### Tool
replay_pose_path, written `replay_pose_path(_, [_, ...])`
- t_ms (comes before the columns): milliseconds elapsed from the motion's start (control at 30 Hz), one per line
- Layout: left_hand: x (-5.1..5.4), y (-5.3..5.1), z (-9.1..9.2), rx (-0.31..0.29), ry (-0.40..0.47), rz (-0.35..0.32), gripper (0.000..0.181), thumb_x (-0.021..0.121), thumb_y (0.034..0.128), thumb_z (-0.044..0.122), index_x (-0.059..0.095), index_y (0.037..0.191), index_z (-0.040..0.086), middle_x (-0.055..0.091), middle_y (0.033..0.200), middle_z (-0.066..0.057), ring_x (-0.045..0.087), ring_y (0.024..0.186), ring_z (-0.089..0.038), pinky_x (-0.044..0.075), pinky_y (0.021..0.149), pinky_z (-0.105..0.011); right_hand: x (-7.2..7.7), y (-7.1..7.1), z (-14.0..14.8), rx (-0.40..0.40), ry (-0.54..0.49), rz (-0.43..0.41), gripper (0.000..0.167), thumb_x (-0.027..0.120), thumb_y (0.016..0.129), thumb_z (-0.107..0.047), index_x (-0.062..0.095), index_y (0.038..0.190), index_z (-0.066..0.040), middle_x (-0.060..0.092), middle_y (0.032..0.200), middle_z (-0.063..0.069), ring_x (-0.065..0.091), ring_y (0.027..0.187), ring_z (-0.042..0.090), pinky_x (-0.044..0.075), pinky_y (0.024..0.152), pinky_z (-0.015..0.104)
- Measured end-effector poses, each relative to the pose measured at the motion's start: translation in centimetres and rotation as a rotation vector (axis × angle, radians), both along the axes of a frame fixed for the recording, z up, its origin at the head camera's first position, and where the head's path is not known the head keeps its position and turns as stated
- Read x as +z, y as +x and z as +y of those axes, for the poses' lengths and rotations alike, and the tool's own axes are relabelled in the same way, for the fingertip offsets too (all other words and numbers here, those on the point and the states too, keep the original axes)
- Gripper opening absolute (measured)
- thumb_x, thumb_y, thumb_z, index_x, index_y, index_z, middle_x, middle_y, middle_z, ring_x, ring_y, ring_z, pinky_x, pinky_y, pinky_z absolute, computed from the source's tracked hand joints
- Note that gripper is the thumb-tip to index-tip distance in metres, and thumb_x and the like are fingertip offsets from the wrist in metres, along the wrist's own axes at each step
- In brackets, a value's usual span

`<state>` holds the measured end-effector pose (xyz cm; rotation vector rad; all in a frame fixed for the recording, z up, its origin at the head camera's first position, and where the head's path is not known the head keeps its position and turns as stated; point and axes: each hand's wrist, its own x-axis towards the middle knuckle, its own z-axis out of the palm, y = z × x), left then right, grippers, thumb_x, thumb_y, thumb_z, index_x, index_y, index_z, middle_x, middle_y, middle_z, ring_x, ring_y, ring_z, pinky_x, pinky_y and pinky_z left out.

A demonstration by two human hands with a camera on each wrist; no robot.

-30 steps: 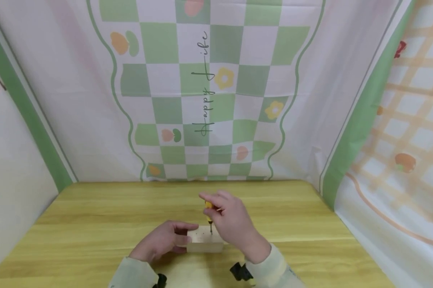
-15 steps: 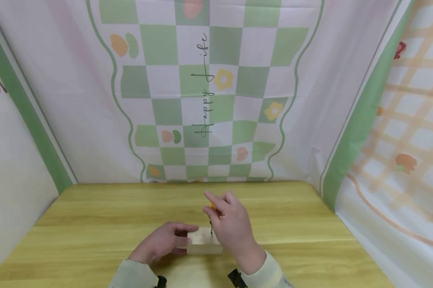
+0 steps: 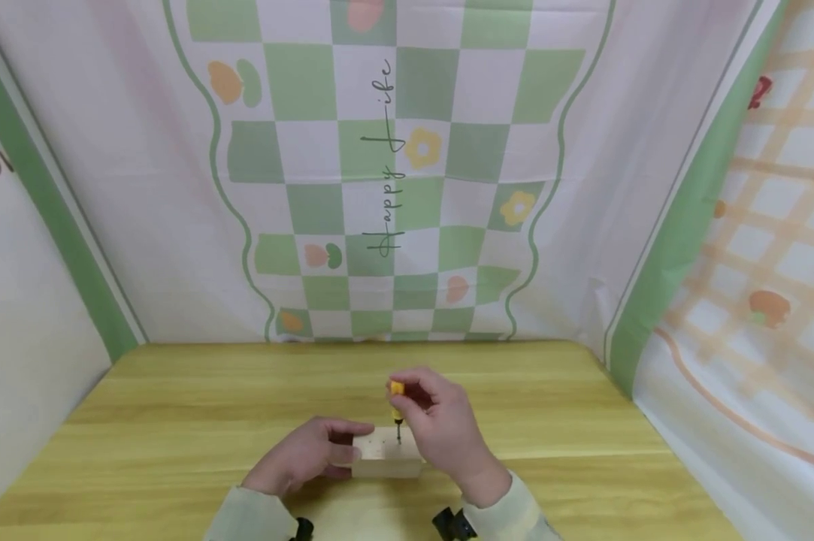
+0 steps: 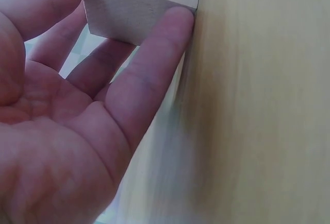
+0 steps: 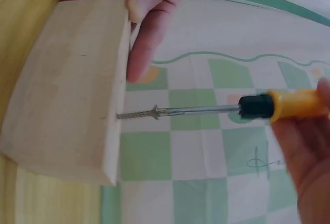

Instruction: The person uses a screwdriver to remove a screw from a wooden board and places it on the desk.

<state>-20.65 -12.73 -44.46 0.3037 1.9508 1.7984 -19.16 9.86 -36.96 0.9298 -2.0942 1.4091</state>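
A pale wooden block (image 3: 386, 467) lies on the table, small holes in its top. My left hand (image 3: 304, 455) grips its left end, fingers and thumb against the sides; the left wrist view shows a fingertip on the block's end face (image 4: 121, 13). With thumb and fingers, my right hand (image 3: 447, 428) holds a yellow-handled screwdriver (image 3: 397, 389) upright above the block. In the right wrist view a screw (image 5: 139, 115) stands in the block (image 5: 67, 90), most of its thread outside the wood, and the screwdriver's shaft (image 5: 198, 110) meets its head.
The wood-grain table (image 3: 197, 391) extends around both hands. Behind it hangs a cloth (image 3: 305, 83) with green and white checks, flowers and lettering. An orange-checked cloth (image 3: 785, 248) hangs at the right. Black wrist mounts (image 3: 452, 524) show below the sleeves.
The right hand's fingers have shifted around the screwdriver handle, covering it more half a second ago and uncovering it now. The left hand and block have barely moved.
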Motion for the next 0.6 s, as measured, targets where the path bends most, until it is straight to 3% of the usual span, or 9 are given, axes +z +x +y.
replay_pose_path(167, [-0.1,-0.1,0.1,0.002,0.0,-0.002,0.045,0.074,0.0898,0.007,0.064,0.134,0.004,0.059,0.13,-0.012,0.062,0.102,-0.025,0.058,0.081,-0.043,0.5,0.4,-0.3,-0.212,0.098,0.088,0.027,0.08,0.085,-0.005,0.071,0.11,-0.005,0.059,0.095,-0.001,0.063,0.081,0.011,0.059,0.068,0.027])
replay_pose_path(267, [-0.1,-0.1,0.1,0.01,-0.006,0.0,0.045,0.074,0.0892,0.007,0.064,0.133,0.005,0.058,0.13,-0.013,0.062,0.102,-0.025,0.058,0.081,-0.043,0.7,0.7,-0.7,-0.295,0.146,0.154,0.03,0.083,0.081,-0.004,0.07,0.108,-0.003,0.055,0.092,0.0,0.062,0.075,0.009,0.058,0.064,0.024])
replay_pose_path(400, [-0.2,-0.1,0.1,0.017,-0.005,-0.003,0.046,0.074,0.0883,0.006,0.064,0.133,0.004,0.057,0.133,-0.015,0.062,0.103,-0.026,0.058,0.081,-0.044,0.6,0.8,-1.1,-0.331,0.142,0.216,0.03,0.082,0.08,0.002,0.068,0.106,-0.001,0.057,0.09,0.002,0.062,0.073,0.009,0.055,0.063,0.016])
replay_pose_path(600, [-0.2,-0.2,0.1,0.013,0.0,-0.007,0.046,0.075,0.0882,0.006,0.064,0.133,0.003,0.056,0.134,-0.016,0.062,0.104,-0.025,0.058,0.081,-0.044,0.2,0.9,-1.3,-0.345,0.113,0.256,0.03,0.08,0.079,0.006,0.068,0.106,0.001,0.058,0.089,0.004,0.062,0.072,0.01,0.054,0.063,0.015])
